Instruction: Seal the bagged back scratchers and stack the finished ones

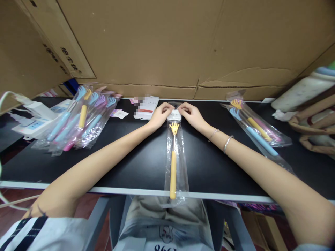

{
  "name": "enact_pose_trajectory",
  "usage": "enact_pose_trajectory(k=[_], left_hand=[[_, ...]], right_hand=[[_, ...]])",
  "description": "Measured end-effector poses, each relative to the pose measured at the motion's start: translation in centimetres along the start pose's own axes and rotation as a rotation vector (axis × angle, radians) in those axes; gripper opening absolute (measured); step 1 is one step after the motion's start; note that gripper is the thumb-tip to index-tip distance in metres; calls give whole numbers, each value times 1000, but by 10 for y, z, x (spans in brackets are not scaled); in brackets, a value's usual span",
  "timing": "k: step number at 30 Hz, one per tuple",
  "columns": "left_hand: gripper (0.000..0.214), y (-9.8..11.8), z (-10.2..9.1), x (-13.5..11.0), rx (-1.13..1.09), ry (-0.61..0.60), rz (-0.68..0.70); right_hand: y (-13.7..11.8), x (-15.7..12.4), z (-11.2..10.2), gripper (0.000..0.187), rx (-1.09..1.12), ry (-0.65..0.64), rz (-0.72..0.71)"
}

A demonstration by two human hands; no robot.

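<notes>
A yellow back scratcher [173, 164] with a hand-shaped head lies in a clear plastic bag [180, 174] down the middle of the black table [136, 164]. Its lower end hangs over the table's front edge. My left hand [161, 115] and my right hand [191, 114] both pinch the bag's top flap [174, 115], one on each side. My right wrist wears a bangle and a thin bracelet.
A pile of bagged scratchers [81, 118] lies at the left, a smaller pile [255, 127] at the right. A phone [146, 107] rests behind my left hand. A power strip [34, 122] sits far left. Cardboard [167, 45] walls the back; a bag [314, 118] is far right.
</notes>
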State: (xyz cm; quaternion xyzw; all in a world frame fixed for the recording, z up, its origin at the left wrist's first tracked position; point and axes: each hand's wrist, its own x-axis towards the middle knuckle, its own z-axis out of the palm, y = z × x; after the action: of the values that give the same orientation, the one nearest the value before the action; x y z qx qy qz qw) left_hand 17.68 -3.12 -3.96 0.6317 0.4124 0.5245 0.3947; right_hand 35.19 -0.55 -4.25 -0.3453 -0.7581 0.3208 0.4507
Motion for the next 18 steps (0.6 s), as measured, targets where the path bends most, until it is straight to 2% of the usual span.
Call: enact_pose_trajectory(k=[18], left_hand=[[7, -4, -2, 0, 36, -18, 47]], right_hand=[[-2, -2, 0, 21, -15, 32, 10]])
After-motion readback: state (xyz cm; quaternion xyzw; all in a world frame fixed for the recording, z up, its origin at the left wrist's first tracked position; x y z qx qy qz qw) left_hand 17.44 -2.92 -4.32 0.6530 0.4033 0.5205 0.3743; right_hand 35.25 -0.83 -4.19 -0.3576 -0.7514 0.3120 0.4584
